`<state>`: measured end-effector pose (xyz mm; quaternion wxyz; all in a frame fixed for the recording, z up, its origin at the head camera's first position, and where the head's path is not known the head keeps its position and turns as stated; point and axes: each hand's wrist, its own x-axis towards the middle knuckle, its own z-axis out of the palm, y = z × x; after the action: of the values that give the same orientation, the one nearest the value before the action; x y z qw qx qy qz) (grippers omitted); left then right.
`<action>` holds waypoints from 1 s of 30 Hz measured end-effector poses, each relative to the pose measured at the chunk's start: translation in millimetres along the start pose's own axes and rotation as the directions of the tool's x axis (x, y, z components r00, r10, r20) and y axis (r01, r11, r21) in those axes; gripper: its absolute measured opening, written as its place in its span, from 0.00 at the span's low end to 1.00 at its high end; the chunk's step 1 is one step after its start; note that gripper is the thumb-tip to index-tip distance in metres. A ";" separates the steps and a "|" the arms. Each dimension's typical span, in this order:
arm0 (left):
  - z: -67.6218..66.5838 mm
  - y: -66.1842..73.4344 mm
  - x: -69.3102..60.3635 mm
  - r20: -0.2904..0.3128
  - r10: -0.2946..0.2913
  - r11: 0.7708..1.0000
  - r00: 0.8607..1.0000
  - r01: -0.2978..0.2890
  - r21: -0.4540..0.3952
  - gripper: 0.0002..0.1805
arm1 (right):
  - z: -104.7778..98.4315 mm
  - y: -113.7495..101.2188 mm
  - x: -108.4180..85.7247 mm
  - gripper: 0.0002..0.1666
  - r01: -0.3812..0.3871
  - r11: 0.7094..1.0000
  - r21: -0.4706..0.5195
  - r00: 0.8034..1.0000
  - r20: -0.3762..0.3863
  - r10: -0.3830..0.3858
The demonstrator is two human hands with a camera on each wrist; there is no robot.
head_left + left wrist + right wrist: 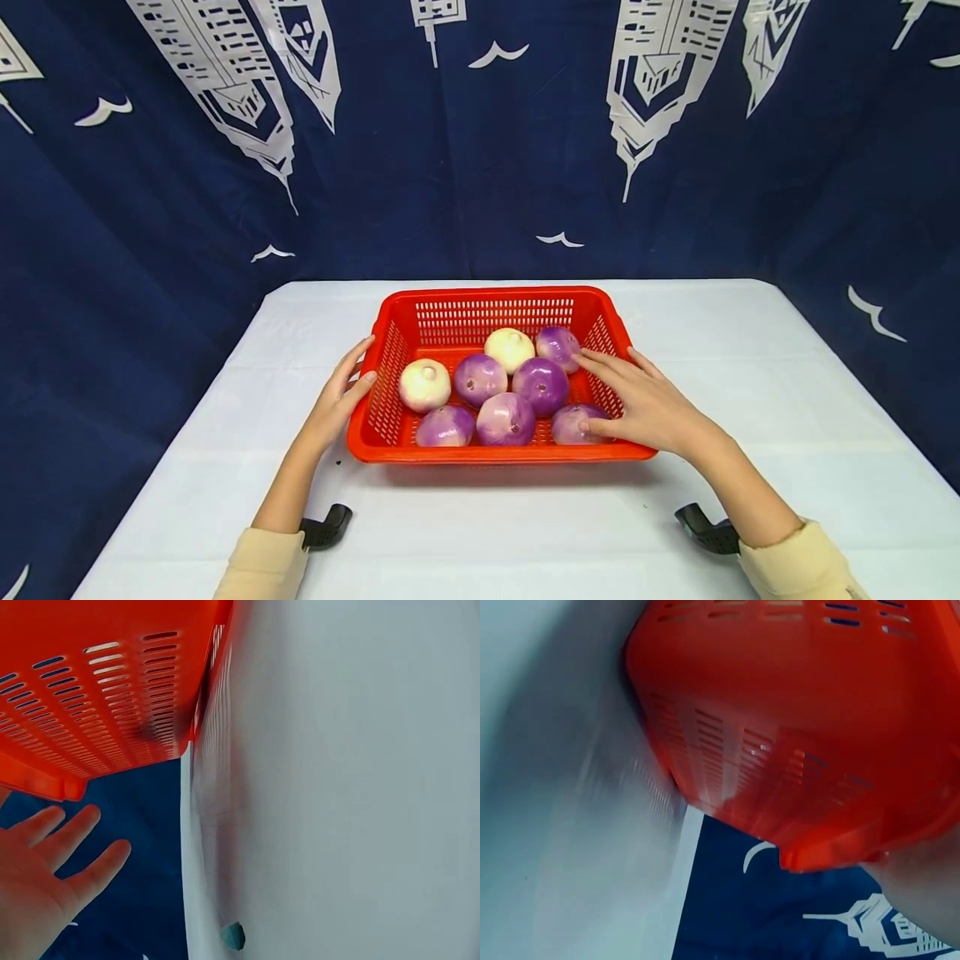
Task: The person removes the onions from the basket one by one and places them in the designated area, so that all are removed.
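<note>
A rectangular red plastic basket [495, 454] of round purple and cream bulbs [506, 419], on the white counter [510, 533], is flanked by the left hand [337, 398], overreached by the right hand [643, 407] (both spread-fingered). It is best kept steady.

looks like a makeshift recording setup tbh, can't tell if that's in a home or a lab. white-covered table [487, 533] in front of a navy cloth backdrop [457, 167] printed with upside-down white towers [660, 75] and gull shapes [873, 314], plus black wrist-worn gear [327, 527] in shot.
</note>
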<state>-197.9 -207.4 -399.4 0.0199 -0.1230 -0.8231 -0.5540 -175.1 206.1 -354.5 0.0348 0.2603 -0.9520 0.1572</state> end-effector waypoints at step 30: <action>-6.1 -1.9 15.6 0.231 -0.024 0.999 0.973 0.033 -0.037 0.31 | 4.0 -18.7 18.9 0.30 0.068 0.986 -0.153 0.955 0.296 -0.020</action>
<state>-214.1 -210.9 -396.2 -0.0860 -0.1750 -0.8102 -0.5527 -181.8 180.5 -350.2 -0.0823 0.2984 -0.9501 0.0385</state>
